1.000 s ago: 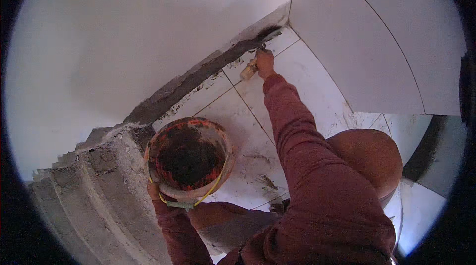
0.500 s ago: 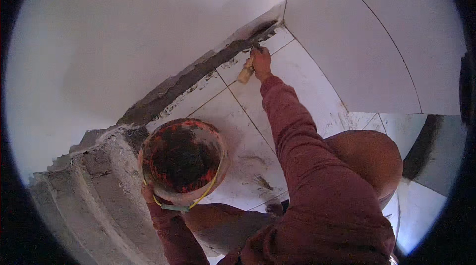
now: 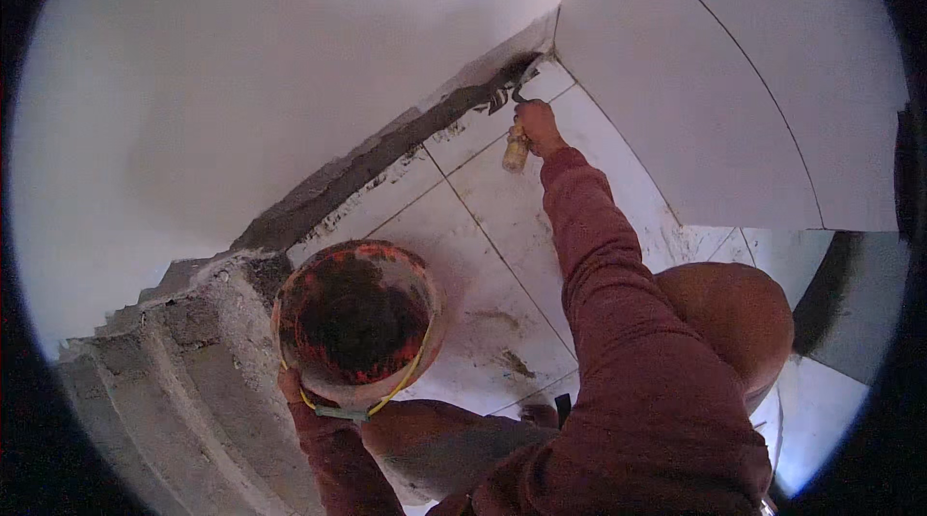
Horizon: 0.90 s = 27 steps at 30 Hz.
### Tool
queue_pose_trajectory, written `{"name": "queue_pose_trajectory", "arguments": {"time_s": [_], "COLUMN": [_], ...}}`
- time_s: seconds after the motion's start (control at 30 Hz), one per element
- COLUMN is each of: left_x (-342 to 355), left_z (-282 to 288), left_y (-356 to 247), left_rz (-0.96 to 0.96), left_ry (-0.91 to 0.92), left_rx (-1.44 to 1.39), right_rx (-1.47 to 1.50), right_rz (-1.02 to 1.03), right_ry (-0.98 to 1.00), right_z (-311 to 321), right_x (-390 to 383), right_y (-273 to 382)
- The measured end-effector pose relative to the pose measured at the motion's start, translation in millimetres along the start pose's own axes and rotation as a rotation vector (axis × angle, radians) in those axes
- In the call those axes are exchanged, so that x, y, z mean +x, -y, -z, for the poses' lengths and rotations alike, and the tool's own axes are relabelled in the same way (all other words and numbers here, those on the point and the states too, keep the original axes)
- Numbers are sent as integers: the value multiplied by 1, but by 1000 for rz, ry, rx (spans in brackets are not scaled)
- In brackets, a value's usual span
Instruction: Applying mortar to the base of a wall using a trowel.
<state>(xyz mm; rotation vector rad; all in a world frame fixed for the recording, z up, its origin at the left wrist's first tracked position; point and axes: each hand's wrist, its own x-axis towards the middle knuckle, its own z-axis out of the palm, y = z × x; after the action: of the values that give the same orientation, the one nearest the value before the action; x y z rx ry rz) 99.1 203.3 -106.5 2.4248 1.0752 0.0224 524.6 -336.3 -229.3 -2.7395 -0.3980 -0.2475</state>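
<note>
My right hand is closed around the pale, worn handle of a trowel. The trowel's blade reaches past the fingers to the dark mortar strip at the foot of the wall, near the room's corner. A round bucket, reddish inside and smeared with mortar, stands low on the left, tilted a little. Dark wet mortar lies in it. My left hand grips the bucket's near left side, its fingers partly hidden behind it. The bucket's yellow wire handle hangs down over its near side.
Rough concrete steps go down at the left, right beside the bucket. White floor tiles with mortar smears spread between the bucket and the corner. A pale wall rises behind the strip; a large white panelled surface closes the right side.
My right hand has moved right along the mortar strip toward the corner, and the trowel's handle has swung more upright in the picture. My left hand stays on the bucket.
</note>
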Motion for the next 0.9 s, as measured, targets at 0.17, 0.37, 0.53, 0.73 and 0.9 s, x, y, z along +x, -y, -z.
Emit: {"name": "queue_pose_trajectory", "arguments": {"time_s": [0.17, 0.37, 0.53, 0.73, 0.9], "left_x": [27, 26, 19, 18, 33], "left_z": [2, -4, -9, -3, -14], "left_y": [-20, -21, -14, -9, -20], "left_rz": [2, -15, -26, -25, -68], "left_ry": [3, 37, 45, 48, 68], "left_rx": [51, 104, 143, 201, 234], "right_rx": [287, 11, 9, 42, 852], "right_rz": [-68, -14, 11, 6, -56], "right_ry": [-129, -46, -81, -48, -275], "right_z": [13, 22, 27, 24, -36], "right_x": [3, 14, 8, 11, 29], "right_y": [19, 0, 2, -2, -52]}}
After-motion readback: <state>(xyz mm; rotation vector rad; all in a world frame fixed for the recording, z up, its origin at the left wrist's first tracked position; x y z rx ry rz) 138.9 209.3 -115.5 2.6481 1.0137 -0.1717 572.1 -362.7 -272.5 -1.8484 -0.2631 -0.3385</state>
